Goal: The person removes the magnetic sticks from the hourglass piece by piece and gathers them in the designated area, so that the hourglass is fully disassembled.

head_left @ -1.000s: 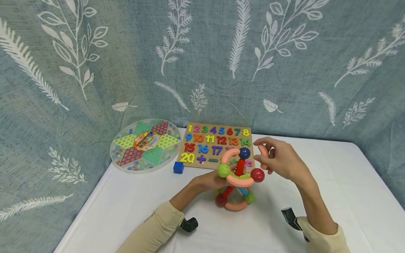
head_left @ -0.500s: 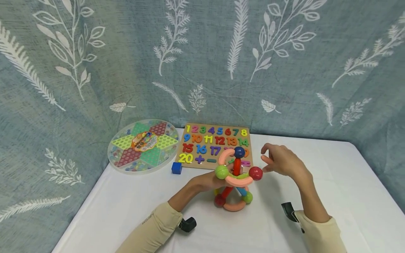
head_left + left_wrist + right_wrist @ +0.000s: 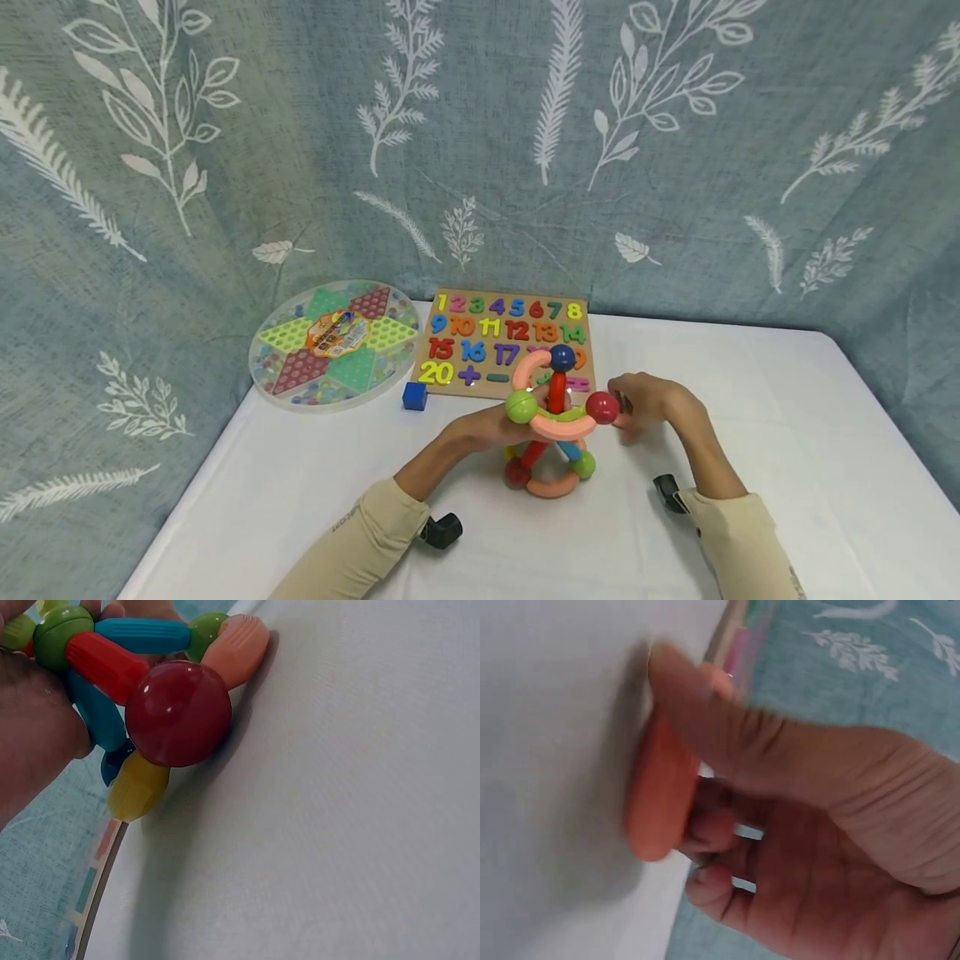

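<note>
My left hand [image 3: 491, 427] grips the middle of a toy of magnetic sticks and balls [image 3: 562, 429], which stands upright over the white table. It joins red, blue and peach sticks with green, red and dark blue balls. The left wrist view looks past its big red ball [image 3: 178, 712], with the hand at the upper left. To the toy's right, low near the table, is my right hand [image 3: 654, 402]. The right wrist view shows it pinching a curved peach magnetic stick [image 3: 660, 795] between thumb and fingers, apart from the toy.
Behind the toy lies a wooden number puzzle board [image 3: 510, 333], partly hidden by it. A round Chinese checkers board [image 3: 333, 346] lies at the back left, with a small blue cube [image 3: 415, 396] close by. A patterned curtain [image 3: 480, 150] rises behind the white table [image 3: 750, 400].
My right hand has drawn back from the upper part of the toy, then lowered toward the table at its right, still with the curved stick. The left hand keeps its grip on the toy.
</note>
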{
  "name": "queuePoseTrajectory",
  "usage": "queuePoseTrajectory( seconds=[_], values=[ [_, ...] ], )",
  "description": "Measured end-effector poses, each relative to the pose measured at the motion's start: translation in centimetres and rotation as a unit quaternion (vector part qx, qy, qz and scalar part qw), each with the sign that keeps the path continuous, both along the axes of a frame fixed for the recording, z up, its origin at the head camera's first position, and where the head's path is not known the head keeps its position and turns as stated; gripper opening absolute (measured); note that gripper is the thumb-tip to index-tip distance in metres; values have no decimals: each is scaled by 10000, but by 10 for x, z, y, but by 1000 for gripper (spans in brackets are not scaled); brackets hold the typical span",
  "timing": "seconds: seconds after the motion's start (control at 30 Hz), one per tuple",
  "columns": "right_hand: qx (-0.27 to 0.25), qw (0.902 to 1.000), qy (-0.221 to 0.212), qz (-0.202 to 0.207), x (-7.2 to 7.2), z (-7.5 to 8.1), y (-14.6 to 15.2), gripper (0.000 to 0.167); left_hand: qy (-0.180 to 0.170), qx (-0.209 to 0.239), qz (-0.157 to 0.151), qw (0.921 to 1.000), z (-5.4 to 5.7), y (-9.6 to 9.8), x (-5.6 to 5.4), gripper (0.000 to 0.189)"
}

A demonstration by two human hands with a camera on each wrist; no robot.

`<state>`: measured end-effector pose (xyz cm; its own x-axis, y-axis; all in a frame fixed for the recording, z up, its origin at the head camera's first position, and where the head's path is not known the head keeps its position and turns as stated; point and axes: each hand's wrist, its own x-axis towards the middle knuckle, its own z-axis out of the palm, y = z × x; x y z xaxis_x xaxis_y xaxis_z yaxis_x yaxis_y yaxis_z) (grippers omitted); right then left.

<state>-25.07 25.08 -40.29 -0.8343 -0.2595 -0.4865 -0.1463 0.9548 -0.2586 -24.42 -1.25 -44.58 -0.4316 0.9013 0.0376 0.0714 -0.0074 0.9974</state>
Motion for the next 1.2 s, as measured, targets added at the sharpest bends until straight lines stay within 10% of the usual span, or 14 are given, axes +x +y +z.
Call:
queuePoseTrajectory(
  seconds=[0.3, 0.93, 1.2],
  values=[
    [-141, 9996, 48, 242, -3, 2, 3, 17, -15, 10, 35, 10000, 0, 0, 1, 135],
    [-432, 9984, 268, 243, -4, 8, -4, 37, 97, -18, 130, 9999, 5, 0, 3, 135],
    [-1765, 9695, 1452, 887, 16, 44, 4, 26, 169, -187, 148, 9996, 2, -2, 1, 131]
  ],
)
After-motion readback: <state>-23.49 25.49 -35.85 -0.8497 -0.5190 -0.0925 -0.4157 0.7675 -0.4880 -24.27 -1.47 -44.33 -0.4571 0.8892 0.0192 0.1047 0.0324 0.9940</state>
